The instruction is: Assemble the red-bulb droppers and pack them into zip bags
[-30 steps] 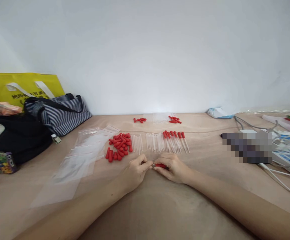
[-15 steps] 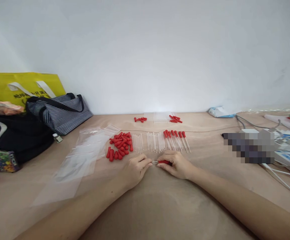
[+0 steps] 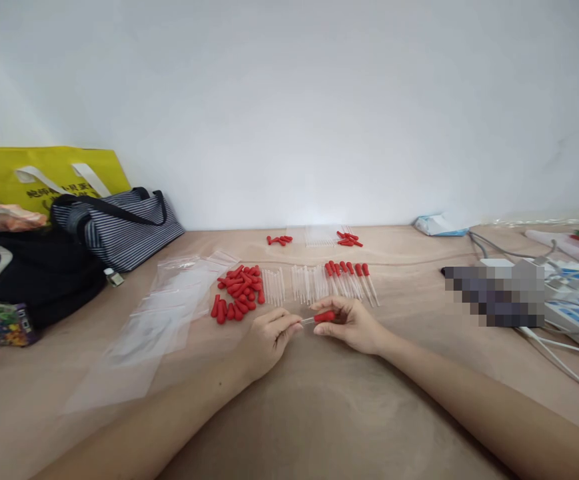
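In front of me, my left hand (image 3: 275,333) pinches the clear tube (image 3: 308,321) of a dropper between thumb and fingers. A red rubber bulb (image 3: 324,316) sits on the tube's right end. Around that bulb, the thumb and fingers of my right hand (image 3: 354,325) are spread apart; whether they lightly touch it is hard to see. Behind my right hand lies a row of droppers with red bulbs (image 3: 358,269). Bare clear tubes (image 3: 309,284) lie left of them, with another group of tubes (image 3: 274,287) beside a pile of loose red bulbs (image 3: 242,287).
Clear plastic bags (image 3: 154,327) spread over the table's left side. Farther left are a striped bag (image 3: 124,227), a yellow bag (image 3: 104,163) and a small bottle (image 3: 114,277). More red bulbs (image 3: 280,240) lie near the wall. Cables and a power strip (image 3: 576,315) occupy the right.
My right hand's fingers have opened from their grip on the red bulb, which now shows more fully. The left hand still holds the tube, its bulb end tipped slightly up.
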`<state>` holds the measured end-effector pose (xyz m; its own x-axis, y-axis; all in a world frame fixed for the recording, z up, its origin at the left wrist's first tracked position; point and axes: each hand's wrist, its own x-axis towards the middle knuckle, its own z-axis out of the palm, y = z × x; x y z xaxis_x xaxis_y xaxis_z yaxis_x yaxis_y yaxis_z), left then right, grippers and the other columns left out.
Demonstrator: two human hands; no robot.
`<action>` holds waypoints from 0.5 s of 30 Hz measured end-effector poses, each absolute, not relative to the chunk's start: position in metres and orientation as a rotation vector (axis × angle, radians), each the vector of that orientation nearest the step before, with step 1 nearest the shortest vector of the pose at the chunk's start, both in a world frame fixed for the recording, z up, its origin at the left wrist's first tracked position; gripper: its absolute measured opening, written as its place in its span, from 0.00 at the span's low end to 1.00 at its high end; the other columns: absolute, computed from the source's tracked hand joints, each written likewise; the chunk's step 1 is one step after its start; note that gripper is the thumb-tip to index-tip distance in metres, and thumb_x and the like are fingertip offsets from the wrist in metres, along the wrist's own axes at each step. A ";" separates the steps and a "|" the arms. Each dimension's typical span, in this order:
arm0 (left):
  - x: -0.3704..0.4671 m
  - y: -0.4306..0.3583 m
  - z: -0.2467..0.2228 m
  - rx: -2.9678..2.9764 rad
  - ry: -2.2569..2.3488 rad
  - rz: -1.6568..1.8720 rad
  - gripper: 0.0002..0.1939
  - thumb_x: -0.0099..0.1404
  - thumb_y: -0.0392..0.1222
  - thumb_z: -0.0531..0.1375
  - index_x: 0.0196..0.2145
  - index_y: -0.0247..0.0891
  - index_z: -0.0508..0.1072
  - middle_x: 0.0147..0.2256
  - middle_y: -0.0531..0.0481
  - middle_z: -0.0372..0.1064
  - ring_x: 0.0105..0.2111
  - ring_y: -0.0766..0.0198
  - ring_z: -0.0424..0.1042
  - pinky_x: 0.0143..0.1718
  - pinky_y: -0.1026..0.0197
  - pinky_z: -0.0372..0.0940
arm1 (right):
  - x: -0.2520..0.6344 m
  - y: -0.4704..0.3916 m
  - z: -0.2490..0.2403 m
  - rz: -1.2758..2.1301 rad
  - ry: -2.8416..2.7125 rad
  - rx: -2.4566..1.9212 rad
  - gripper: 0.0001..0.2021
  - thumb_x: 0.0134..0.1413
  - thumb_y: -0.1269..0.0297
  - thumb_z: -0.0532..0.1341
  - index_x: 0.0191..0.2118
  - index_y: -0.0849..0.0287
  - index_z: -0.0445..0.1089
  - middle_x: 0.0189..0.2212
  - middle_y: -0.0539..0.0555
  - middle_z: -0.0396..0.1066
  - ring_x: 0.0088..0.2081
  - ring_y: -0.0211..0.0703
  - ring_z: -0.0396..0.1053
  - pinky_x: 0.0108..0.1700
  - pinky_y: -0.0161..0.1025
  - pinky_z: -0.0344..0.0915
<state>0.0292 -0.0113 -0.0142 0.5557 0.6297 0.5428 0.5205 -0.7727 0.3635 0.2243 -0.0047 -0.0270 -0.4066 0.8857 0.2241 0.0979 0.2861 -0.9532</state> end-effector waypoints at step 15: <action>0.031 -0.011 -0.004 2.435 1.106 0.780 0.07 0.59 0.37 0.54 0.31 0.35 0.71 0.27 0.50 0.69 0.26 0.69 0.66 0.27 0.68 0.62 | 0.284 0.050 0.008 0.784 -1.500 -1.568 0.24 0.45 0.58 0.58 0.48 0.64 0.59 0.18 0.47 0.63 0.22 0.36 0.62 0.24 0.32 0.56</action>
